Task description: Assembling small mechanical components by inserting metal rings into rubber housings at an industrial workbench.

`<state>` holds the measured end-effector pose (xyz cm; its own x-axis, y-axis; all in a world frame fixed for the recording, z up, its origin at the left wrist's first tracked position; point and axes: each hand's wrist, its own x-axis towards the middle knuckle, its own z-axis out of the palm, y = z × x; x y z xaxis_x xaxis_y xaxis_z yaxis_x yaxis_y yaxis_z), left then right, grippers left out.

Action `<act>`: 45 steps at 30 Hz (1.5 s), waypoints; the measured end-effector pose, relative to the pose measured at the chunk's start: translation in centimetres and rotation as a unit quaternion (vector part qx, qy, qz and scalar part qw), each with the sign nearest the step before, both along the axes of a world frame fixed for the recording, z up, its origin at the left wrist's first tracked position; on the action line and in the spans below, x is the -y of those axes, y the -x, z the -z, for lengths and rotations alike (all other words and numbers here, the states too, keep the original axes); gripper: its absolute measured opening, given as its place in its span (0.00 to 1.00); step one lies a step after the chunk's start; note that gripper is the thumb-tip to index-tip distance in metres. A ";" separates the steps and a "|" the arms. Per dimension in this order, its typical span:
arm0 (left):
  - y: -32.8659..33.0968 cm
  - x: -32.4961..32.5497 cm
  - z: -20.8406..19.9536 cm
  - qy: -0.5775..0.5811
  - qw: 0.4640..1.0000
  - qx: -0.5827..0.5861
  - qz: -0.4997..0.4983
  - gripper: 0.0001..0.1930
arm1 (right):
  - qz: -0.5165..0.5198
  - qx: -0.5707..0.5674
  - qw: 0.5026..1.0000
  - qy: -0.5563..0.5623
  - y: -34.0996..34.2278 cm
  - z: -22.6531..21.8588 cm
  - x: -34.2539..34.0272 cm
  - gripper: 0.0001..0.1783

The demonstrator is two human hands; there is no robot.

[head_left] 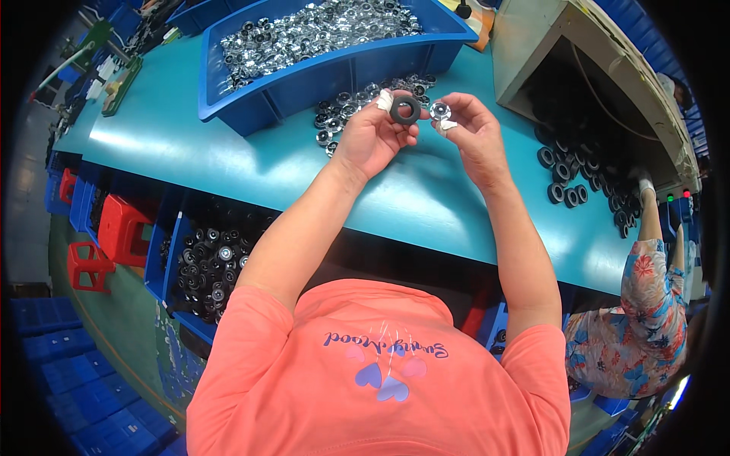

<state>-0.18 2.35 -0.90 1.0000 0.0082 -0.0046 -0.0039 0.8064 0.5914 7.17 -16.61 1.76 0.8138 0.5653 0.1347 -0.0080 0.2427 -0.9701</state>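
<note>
My left hand (378, 137) is closed on a black ring (405, 110), with a white finger cover (385, 99) on one fingertip. Just to its right, my right hand (475, 137) pinches a small clear round part (440, 112) with a shiny centre. A white cover shows on that thumb too. The two pieces are held close together above the table, with a narrow gap between them. Behind my hands, loose clear round parts (346, 111) with dark centres lie in a heap on the teal tabletop (304, 182).
A blue bin (319, 80) full of clear parts stands at the back. Black rings (563, 171) lie at right by a box-shaped machine (532, 53). A co-worker's arm (651, 213) reaches there. Below the table edge, a blue crate (179, 251) holds dark parts; red stools (122, 228) stand left.
</note>
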 end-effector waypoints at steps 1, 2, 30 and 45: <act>0.0 0.0 0.0 -0.002 1.000 0.000 0.001 0.16 | 0.003 0.002 1.000 -0.002 0.2 -0.1 -0.1 0.25; 0.0 0.0 0.0 -0.003 1.000 -0.001 0.001 0.16 | 0.006 0.004 1.000 -0.004 0.4 -0.3 -0.2 0.25; 0.1 1.2 0.2 -0.176 0.984 0.019 -0.022 0.17 | 0.153 0.298 0.927 0.167 1.9 -0.2 -1.5 0.20; 1.1 2.0 -0.8 -0.370 0.922 0.014 -0.113 0.13 | -0.038 0.039 0.988 0.146 1.0 0.6 -0.7 0.22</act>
<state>-1.24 0.31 -0.15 0.9718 0.2076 0.1122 -0.1469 0.1597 0.9762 6.20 -15.87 1.21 0.7617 0.6477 0.0179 0.0625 -0.0460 -0.9970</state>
